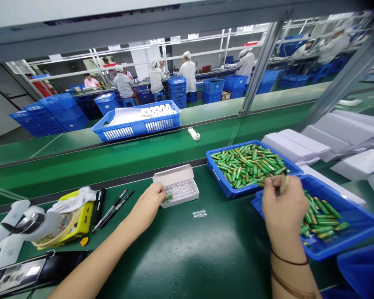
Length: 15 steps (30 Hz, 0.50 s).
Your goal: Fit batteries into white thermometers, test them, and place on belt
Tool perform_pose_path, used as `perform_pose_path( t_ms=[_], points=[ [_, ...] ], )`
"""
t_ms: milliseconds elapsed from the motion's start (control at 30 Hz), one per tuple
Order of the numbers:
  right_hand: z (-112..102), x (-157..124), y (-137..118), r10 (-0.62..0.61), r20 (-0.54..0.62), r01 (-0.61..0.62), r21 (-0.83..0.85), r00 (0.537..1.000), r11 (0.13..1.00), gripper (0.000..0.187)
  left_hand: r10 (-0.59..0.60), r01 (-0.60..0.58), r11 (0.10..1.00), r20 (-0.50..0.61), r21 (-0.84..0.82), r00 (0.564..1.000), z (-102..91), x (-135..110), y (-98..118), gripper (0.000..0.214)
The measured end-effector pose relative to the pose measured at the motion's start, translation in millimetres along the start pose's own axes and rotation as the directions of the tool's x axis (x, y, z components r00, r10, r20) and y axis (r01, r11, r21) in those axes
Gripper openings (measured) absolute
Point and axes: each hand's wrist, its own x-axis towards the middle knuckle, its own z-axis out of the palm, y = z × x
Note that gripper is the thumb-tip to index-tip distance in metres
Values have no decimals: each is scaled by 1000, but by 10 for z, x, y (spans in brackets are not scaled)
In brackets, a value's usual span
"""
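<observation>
A small white cardboard box [182, 200] stands with its lid up on the green bench, with a clear plastic insert inside. My left hand [150, 201] is at the box's left end, its fingers pinched at a green battery [168, 198] in the insert. My right hand [283, 207] is closed above the near right corner of a blue tray [216, 176] heaped with green and gold batteries [249, 162]. Something like a battery [262, 182] shows at its fingertips, blurred. Partly behind my right wrist, a second blue tray [358, 226] holds more batteries [322, 214].
A small clear plastic piece [200, 213] lies before the box. Pens [110, 209], a yellow basket [86, 218] and a pump bottle [46, 224] stand left. White cartons [293, 145] are stacked right. Beyond are a blue crate [137, 126] and several seated workers.
</observation>
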Motion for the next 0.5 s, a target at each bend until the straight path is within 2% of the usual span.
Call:
perform_pose_path(
  t_ms=[100,200,333,500],
  points=[
    [-2,53,216,-69,27,73,-207,997,976,13,9,-14,999,91,51,996,-15,73,60,34],
    [19,27,207,-139,-4,134,-255,990,958,11,-6,-6,996,134,90,991,-62,176,140,32],
    [57,-60,-73,-300,-20,298,-81,954,951,11,-42,14,990,202,140,978,-112,294,226,24],
    [130,-305,-456,-467,82,435,253,880,864,14,-82,36,982,249,184,965,-149,369,278,20]
  ],
)
